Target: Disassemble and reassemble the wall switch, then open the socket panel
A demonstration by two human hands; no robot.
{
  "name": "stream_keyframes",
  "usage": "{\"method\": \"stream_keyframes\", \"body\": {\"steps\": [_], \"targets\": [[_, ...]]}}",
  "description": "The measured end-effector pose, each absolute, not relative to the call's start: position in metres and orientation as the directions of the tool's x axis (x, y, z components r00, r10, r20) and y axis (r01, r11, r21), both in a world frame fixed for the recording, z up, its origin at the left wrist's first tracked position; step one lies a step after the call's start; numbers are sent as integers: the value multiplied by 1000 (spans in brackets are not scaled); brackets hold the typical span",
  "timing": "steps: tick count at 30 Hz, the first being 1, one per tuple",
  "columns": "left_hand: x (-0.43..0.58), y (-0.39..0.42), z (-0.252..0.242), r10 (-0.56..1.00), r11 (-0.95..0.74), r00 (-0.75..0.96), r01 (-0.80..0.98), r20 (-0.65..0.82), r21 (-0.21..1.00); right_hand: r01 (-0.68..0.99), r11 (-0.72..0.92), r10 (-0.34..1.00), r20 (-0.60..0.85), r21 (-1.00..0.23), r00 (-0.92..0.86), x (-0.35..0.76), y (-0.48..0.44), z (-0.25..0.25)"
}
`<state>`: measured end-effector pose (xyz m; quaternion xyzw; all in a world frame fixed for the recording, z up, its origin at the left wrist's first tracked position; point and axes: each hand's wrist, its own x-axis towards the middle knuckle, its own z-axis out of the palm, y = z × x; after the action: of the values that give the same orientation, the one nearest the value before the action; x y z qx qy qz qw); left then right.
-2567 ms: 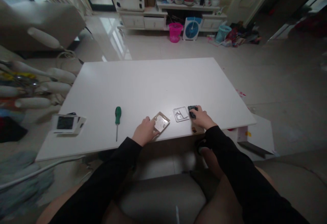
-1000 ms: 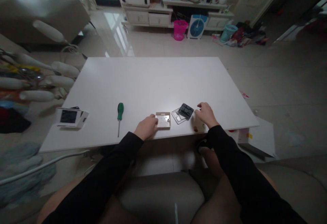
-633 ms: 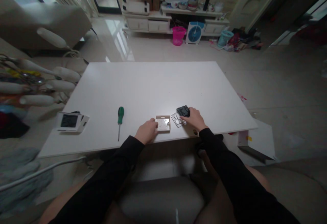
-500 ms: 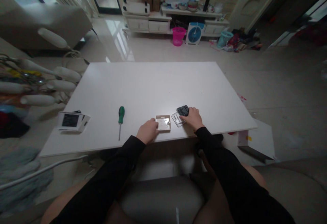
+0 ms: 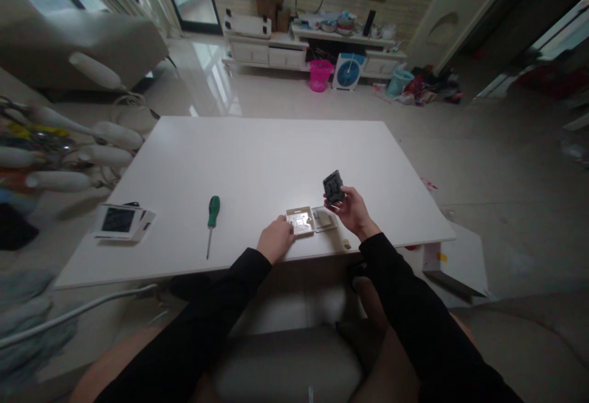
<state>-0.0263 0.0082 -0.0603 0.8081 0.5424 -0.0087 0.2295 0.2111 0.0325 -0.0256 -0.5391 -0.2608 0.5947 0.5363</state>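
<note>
My right hand (image 5: pixel 355 211) grips a dark square circuit module (image 5: pixel 334 186), tilted up above the table. With its fingers on the left edge, my left hand (image 5: pixel 277 238) holds a shallow white plastic housing (image 5: pixel 301 221) that rests near the table's front edge. Right beside the housing lies a thin square metal frame (image 5: pixel 326 219). A small yellowish and dark piece (image 5: pixel 346 244) sits near the front edge, below my right hand. Farther left, a green-handled screwdriver (image 5: pixel 213 213) lies with its tip toward me.
The white table (image 5: pixel 257 157) spans the middle. On its left end are white panels with a dark screen (image 5: pixel 117 219). A lamp with white arms (image 5: pixel 59 180) stands close to the left side. A white box-like piece (image 5: pixel 460 259) is on the floor at right.
My right hand has lifted the dark circuit module off the metal frame and tilted it up. The small yellowish piece now shows near the edge. My left hand stays at the housing.
</note>
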Motion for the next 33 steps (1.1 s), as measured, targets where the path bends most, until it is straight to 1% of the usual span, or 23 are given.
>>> {"method": "stream_keyframes", "body": {"steps": [1, 2, 4, 5, 8, 12, 17, 21, 24, 27, 29, 31, 32, 33], "targets": [[-23, 9, -62, 875, -311, 415, 877, -250, 367, -493, -277, 931, -356, -825, 73, 209, 29, -16], [-19, 10, -63, 877, -315, 418, 873, -238, 372, -581, -274, 940, -341, -766, 6, 207, 24, -7], [-13, 12, -64, 876, -325, 427, 866, -223, 381, -677, -293, 947, -302, -675, -108, 203, 14, 7], [-9, 12, -65, 876, -326, 429, 863, -219, 386, -707, -288, 950, -283, -646, -128, 201, 9, 13], [-1, 13, -66, 880, -323, 428, 857, -205, 402, -748, -303, 947, -277, -591, -164, 197, -2, 21], [3, 12, -68, 883, -318, 425, 853, -197, 413, -782, -295, 947, -279, -549, -161, 191, -11, 23], [-10, 8, -64, 874, -329, 437, 854, -212, 404, -812, -283, 946, -287, -511, -149, 181, -17, 23], [-25, 3, -63, 884, -296, 402, 875, -237, 383, -819, -299, 942, -291, -489, -170, 171, -18, 21], [-35, 1, -66, 899, -278, 382, 876, -215, 394, -816, -306, 941, -288, -491, -180, 165, -17, 18], [-43, 3, -66, 909, -288, 390, 843, -149, 454, -805, -312, 939, -295, -505, -179, 160, -17, 16], [-47, 8, -61, 921, -291, 383, 798, -72, 527, -797, -318, 937, -298, -513, -182, 159, -16, 15], [-50, 15, -50, 942, -262, 335, 722, 7, 640, -789, -330, 934, -298, -519, -195, 158, -16, 13], [-51, 19, -43, 953, -230, 302, 664, 26, 712, -784, -337, 933, -297, -522, -203, 157, -15, 12], [-52, 22, -35, 960, -178, 279, 582, 11, 793, -778, -343, 932, -297, -527, -210, 157, -15, 10]]}}
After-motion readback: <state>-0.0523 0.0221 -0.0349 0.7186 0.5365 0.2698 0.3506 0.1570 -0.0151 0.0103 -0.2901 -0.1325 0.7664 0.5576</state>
